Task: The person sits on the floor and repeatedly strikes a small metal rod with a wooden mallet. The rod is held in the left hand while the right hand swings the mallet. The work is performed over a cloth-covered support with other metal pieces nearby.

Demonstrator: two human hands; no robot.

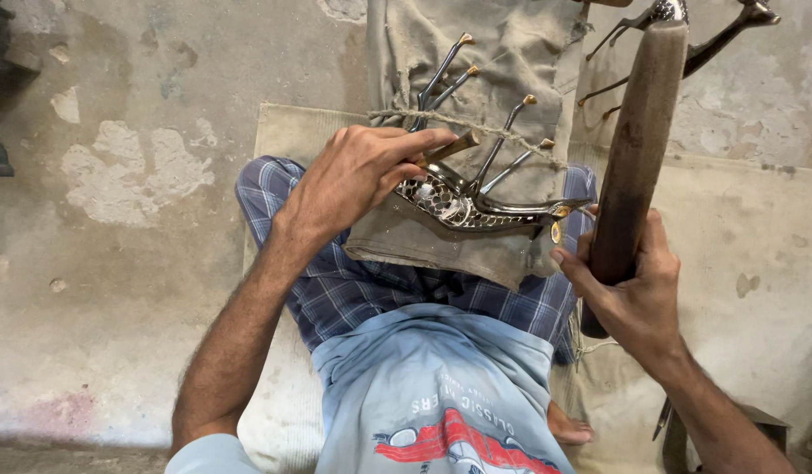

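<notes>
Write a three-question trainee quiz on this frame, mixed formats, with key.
1. True or false: the right hand grips the brown wooden hammer handle.
2. The left hand holds a short brass-coloured punch against which thing? A) shiny metal animal figurine with thin legs B) bare floor C) checked cloth
3. Fill in: the figurine rests on a folded ____ cloth pad over the person's lap.

Key: 1 true; 2 A; 3 khaki.
</notes>
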